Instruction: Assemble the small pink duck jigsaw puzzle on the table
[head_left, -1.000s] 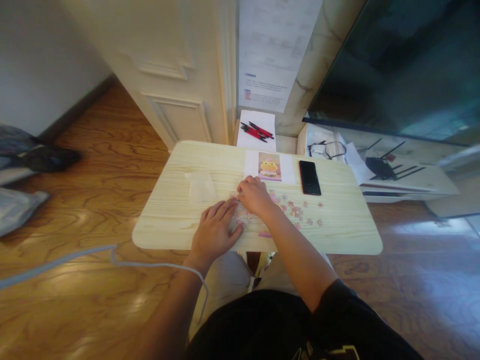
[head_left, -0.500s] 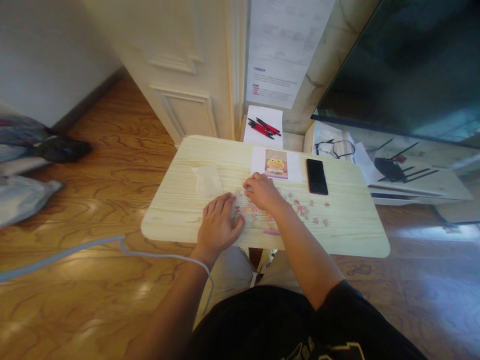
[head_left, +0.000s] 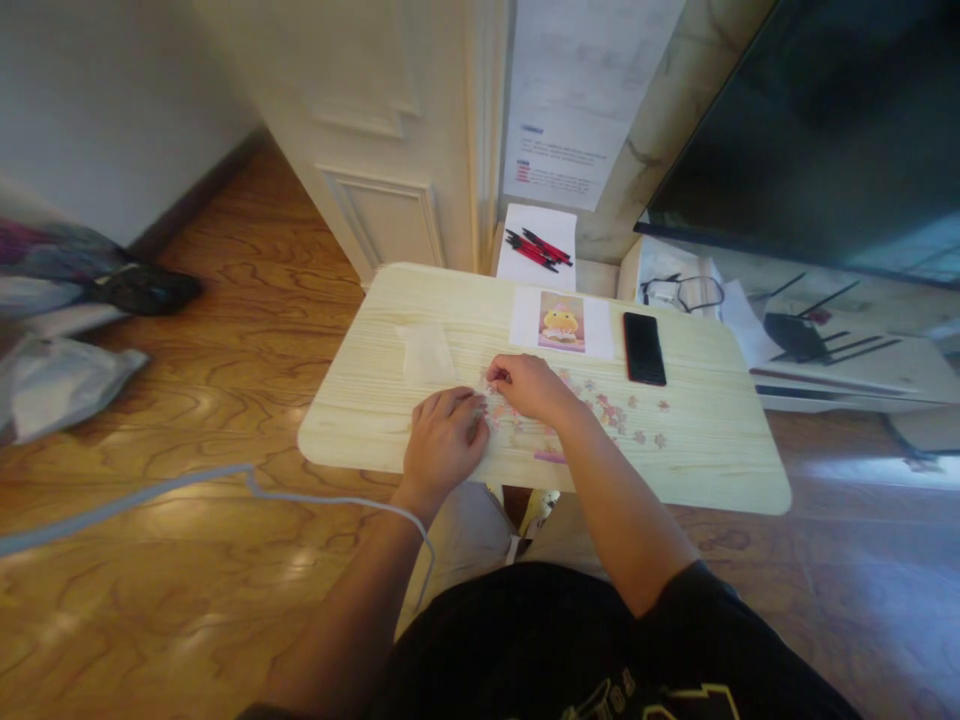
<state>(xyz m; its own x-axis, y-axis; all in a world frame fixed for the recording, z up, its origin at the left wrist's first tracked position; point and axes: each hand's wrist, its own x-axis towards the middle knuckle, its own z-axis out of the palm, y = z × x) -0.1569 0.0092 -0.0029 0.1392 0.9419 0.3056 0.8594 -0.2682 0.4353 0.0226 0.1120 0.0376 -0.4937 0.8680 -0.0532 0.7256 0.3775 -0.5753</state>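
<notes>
Small pink puzzle pieces (head_left: 609, 412) lie scattered on a light wooden table (head_left: 705, 460). My left hand (head_left: 444, 443) rests palm down on the table at the left end of the pieces, its fingers partly curled. My right hand (head_left: 526, 384) is just beyond it, fingers pinched together over the pieces; what they hold is too small to see. A picture card of a yellow cartoon figure (head_left: 561, 322) lies on a white sheet at the table's far edge. A clear plastic bag (head_left: 426, 352) lies to the left of my hands.
A black phone (head_left: 644, 347) lies right of the card. Red and black pens (head_left: 538, 248) rest on paper behind the table. Glasses (head_left: 681, 291) and a black router (head_left: 796, 337) sit on a low shelf at the right. A white cable (head_left: 187, 484) crosses the wooden floor.
The view has shifted left and down, so the table sits further right. My left fingers have curled in a little. My right hand stays pinched over the pieces.
</notes>
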